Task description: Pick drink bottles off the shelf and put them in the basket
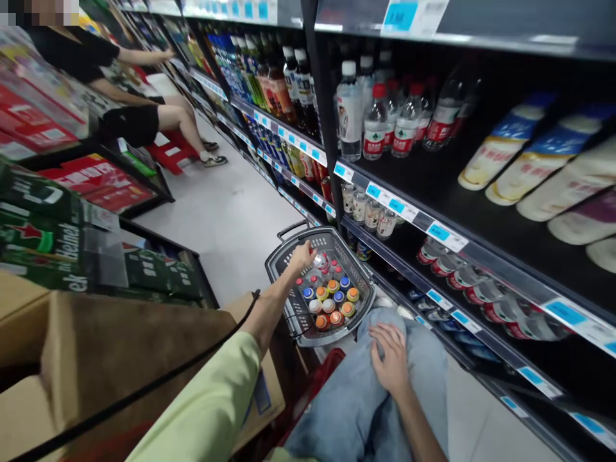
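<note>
A grey shopping basket (285, 254) stands on the floor in front of my knees, filled with several upright bottles (331, 300) with coloured caps. My left hand (302, 258) reaches into the basket, its fingers closed around the top of one bottle (319, 260) at the far side. My right hand (392, 356) rests flat on my right knee in blue jeans, fingers spread, holding nothing.
Dark shelves (433, 186) of water and drink bottles run along the right. Cardboard boxes (110, 346) and green beer cases (43, 237) sit at left. Another person (135, 109) sits on a red stool (171, 151) farther down the aisle.
</note>
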Demonstrator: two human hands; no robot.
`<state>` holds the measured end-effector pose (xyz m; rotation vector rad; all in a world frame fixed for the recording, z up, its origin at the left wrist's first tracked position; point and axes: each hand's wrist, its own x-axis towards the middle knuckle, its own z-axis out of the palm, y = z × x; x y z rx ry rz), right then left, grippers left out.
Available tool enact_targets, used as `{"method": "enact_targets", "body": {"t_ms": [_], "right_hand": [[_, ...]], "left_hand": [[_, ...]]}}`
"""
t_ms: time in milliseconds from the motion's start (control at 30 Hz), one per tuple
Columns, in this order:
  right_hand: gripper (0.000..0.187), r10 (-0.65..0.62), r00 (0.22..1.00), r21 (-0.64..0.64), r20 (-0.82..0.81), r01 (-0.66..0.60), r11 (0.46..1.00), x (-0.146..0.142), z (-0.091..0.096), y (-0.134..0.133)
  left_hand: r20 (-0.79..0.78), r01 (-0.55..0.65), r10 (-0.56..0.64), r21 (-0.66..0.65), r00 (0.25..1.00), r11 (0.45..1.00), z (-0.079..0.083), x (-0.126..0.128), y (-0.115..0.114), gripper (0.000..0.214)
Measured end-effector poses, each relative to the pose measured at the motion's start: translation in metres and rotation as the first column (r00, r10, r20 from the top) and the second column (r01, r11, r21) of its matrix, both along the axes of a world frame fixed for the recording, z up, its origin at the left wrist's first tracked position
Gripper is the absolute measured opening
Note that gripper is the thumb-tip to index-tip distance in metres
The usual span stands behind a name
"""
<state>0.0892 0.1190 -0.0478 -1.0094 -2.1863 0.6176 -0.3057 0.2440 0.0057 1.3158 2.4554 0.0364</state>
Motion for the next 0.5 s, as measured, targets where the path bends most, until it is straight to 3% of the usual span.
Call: {"method": "enact_targets", "body": {"t_ms": [267, 500], "right_hand": [[0.028, 0.013, 1.000, 0.002, -0.015, -0.013, 1.000, -0.006, 0.014, 0.015], [0.028, -0.003, 0.999, -0.031, 0.047, 0.005, 1.000, -0.019, 0.021, 0.023]], "left_hand": [[-0.011, -0.243, 0.243, -0.081, 0.970, 0.967, -0.111, -0.059, 0.000, 0.040], [0.029, -0.212, 0.221, -0.186, 0.975, 0.959, -0.194, -0.080, 0.020, 0.041]]}}
